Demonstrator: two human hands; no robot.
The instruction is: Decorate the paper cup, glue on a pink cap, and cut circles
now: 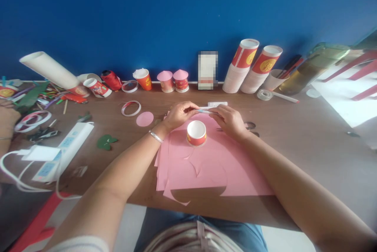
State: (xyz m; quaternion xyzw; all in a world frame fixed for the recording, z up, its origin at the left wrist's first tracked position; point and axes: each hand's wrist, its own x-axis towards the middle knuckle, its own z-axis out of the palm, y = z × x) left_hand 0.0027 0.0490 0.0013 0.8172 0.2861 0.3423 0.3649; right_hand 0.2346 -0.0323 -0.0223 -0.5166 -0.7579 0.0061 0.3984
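Observation:
My left hand (183, 113) and my right hand (229, 121) meet above the far edge of the pink paper. Between their pinched fingertips is a slim white stick (204, 110) with a bluish part, perhaps a pen; its exact kind is too small to tell. Just nearer to me, a short red and white paper cup (196, 133) stands upright on the pink paper sheets (194, 169), its white inside facing up. Beyond my fingers lies a small white tube (217, 104). Scissors (250, 126) are partly hidden behind my right hand.
Along the blue wall stand two cups with pink cone tops (173, 81), tall cup stacks (255, 67) and a tilted bottle (315, 67). Tape rolls (131, 108) and a pink paper disc (145, 118) lie left. A power strip (63, 151) with cables occupies the near left. Another person's arm (8, 126) shows far left.

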